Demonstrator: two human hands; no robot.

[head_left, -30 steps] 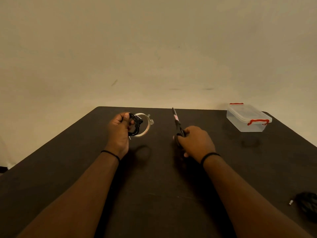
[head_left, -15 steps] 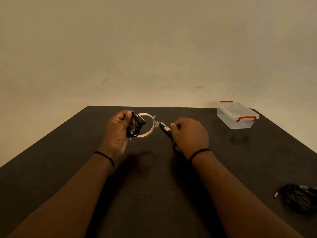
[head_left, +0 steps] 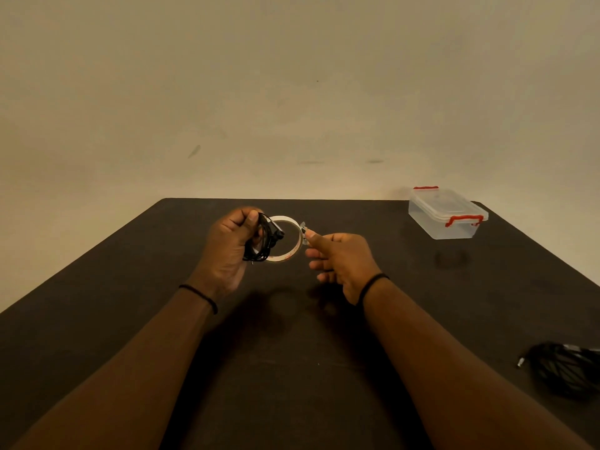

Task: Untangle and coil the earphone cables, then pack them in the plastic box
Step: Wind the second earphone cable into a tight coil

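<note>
Above the dark table [head_left: 130,319], at centre:

Left hand [head_left: 229,251]: fingers curled round a coiled black earphone cable [head_left: 263,241] and, with it, a roll of clear tape [head_left: 285,238]; both are held clear of the tabletop. Black band on the wrist.

Right hand [head_left: 341,261]: just right of the roll, thumb and forefinger pinching the loose tape end [head_left: 304,229]; remaining fingers loosely curled. Black band on the wrist.

Far right of the right hand, near the table's back corner: clear plastic box [head_left: 448,219], lid on, red clips.

Near right, well apart from both hands, at the frame edge: second bundle of black cable [head_left: 565,368], lying on the table.
</note>
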